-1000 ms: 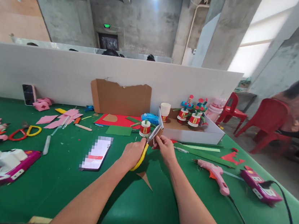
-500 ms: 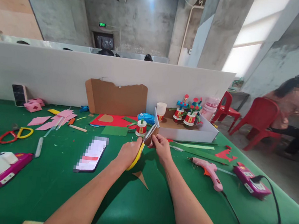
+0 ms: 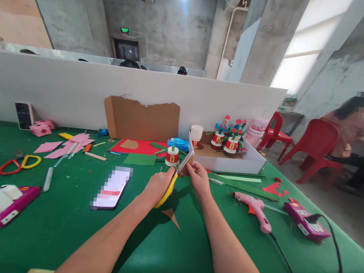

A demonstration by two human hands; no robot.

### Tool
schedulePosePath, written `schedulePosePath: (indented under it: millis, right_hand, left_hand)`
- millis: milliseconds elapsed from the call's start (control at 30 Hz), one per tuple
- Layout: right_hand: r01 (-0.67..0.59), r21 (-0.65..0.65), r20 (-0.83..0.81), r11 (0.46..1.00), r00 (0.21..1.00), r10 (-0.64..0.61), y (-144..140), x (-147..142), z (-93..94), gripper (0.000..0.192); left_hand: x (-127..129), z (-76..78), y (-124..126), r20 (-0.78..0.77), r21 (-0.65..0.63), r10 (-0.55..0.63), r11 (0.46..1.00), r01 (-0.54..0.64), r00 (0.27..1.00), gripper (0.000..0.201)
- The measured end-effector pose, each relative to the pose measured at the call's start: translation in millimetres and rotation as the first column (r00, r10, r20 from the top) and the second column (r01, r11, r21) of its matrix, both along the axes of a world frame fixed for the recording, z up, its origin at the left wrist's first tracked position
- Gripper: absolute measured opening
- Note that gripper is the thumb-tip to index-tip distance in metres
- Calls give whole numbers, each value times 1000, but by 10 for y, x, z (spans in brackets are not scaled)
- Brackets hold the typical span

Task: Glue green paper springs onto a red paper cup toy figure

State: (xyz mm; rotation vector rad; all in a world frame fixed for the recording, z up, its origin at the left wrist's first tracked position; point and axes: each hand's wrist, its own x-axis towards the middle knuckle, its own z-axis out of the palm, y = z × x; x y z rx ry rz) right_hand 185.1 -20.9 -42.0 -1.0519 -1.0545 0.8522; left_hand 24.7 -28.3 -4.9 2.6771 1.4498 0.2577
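Note:
My left hand (image 3: 159, 187) is closed round the yellow handles of a pair of scissors (image 3: 171, 190), whose blades point up and away. Between the blades and my fingers is a small piece of brown cardboard (image 3: 184, 168), pinched at its right edge by my right hand (image 3: 199, 179). The blades lie across the cardboard; whether they are fully closed I cannot tell. Just beyond the scissors stands a red and white paper cup figure (image 3: 172, 156) with green spring-like arms. A brown triangular scrap (image 3: 172, 218) lies on the table below my hands.
On the green table (image 3: 67, 228) a phone (image 3: 112, 188) lies to the left, near red and yellow scissors (image 3: 10, 167). To the right are a pink glue gun (image 3: 257, 210) and a purple power strip (image 3: 306, 220). Behind, a white box (image 3: 228, 164) holds several cup figures.
The scissors and the cardboard have shifted slightly, and less of the cardboard shows beside the blades. Both hands keep their grip. The scrap on the table stays put.

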Motion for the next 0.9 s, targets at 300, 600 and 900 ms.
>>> schedulePosePath:
  millis: [300,600,900]
  right_hand:
    - [-47,42,-115,998,992,51,-57,101,136,39]
    - [-10,-26,30,1000,999,11,-89,192,187,48]
    - [51,-36,56,998,997,-49,-90,177,167,41]
  left_hand:
    - [-158,-5,155,109,26,-33,999,30,993,32]
    - [-191,-6,182,21,55,-83,995,82,996,33]
    - [-160,-51,167,34,66,-65,996,63,997,32]
